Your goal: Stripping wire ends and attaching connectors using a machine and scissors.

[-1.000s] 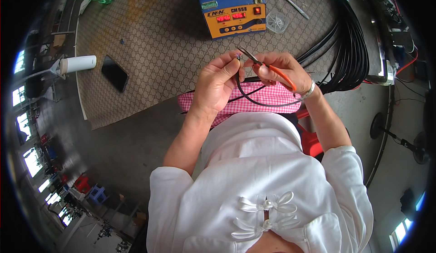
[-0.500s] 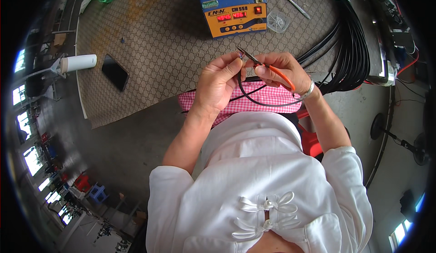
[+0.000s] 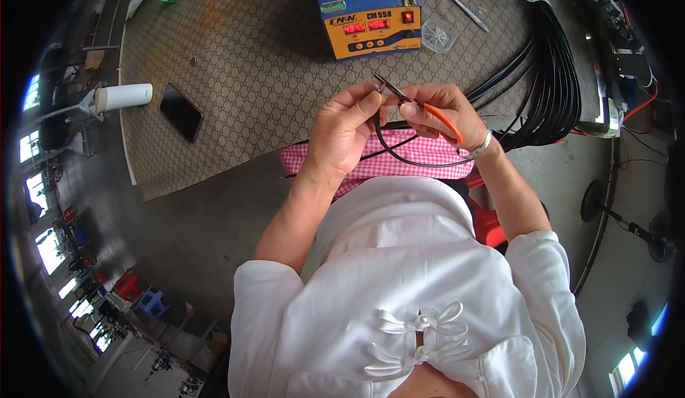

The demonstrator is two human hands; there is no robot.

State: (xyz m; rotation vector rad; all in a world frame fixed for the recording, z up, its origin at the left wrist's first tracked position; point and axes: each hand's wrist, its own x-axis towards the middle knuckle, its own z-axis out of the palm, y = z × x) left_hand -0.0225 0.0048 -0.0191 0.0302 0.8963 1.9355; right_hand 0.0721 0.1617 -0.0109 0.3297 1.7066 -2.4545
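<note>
Black cable (image 3: 388,148) is pinched between the thumb and the fingers of your left hand (image 3: 341,130), and its end shows thin coloured wires (image 3: 378,87) just above your fingertips. Your right hand (image 3: 446,112) is closed around the orange-handled scissors (image 3: 444,121); their blades reach these wires, but I cannot tell if they touch. Nearer to you than the hands, there is a pink checked cloth (image 3: 446,157). Beyond the hands, an orange-and-blue control unit (image 3: 385,32) stands on the counter (image 3: 250,55). Right of them lies a bundle of black cables (image 3: 555,87).
</note>
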